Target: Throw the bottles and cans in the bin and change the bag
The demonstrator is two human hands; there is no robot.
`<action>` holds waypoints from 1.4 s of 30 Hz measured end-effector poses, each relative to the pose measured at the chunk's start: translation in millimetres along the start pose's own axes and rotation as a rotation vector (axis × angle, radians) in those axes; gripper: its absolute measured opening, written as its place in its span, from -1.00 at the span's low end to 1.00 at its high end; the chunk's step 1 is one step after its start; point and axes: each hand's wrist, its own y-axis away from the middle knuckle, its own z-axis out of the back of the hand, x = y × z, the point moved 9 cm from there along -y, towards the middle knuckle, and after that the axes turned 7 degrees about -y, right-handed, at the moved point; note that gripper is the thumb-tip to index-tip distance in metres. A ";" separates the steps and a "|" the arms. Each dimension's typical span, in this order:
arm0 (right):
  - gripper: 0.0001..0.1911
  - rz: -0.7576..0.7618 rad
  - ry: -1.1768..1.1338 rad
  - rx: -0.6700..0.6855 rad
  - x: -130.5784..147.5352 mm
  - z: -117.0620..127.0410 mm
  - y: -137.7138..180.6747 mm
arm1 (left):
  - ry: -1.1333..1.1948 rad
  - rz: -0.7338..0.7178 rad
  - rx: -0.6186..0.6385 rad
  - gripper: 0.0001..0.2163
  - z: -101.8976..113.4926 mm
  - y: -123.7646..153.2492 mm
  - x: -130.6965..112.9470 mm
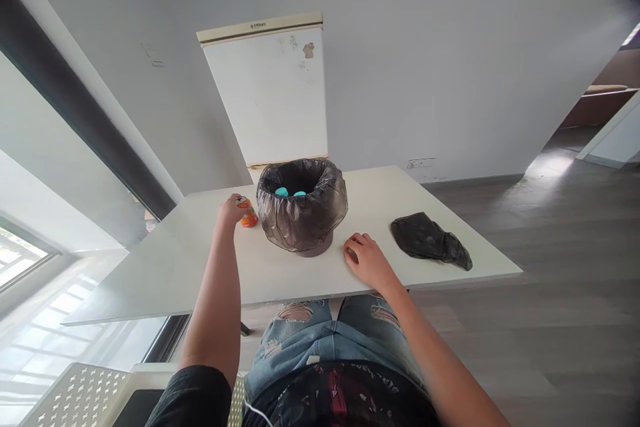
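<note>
The left hand (pixel 232 209) is pinching an orange can (pixel 249 215) in its grip — the can is sitting just left of the bin (pixel 316 249) on the worktop (pixel 170 253). The right hand (pixel 368 260) is resting right of the bin, its grip loosely curled, thumb and fingers parting. Two teal things (pixel 282 192) are showing inside the black liner (pixel 300 223); a black bag (pixel 425 239) is lying farther right.

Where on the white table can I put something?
The biggest bare patch of the white table lies left of the left hand and orange can. Another stretches behind the black plastic bag, right of the lined trash bin. It's crowded between can and bin, and tight between the right hand and bag.
</note>
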 end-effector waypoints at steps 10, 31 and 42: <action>-0.84 -0.002 -0.005 0.006 0.8 0.6 0.6 | 0.604 -0.514 -0.660 -0.51 178.3 90.5 -76.1; -0.83 0.015 -0.010 0.001 2.4 -0.7 -0.4 | 0.291 -0.484 -0.210 -0.71 91.9 85.3 -164.8; -0.65 -0.352 -0.748 -0.170 -36.7 4.0 -16.1 | 0.957 0.190 0.410 -0.35 -43.3 110.5 -5.4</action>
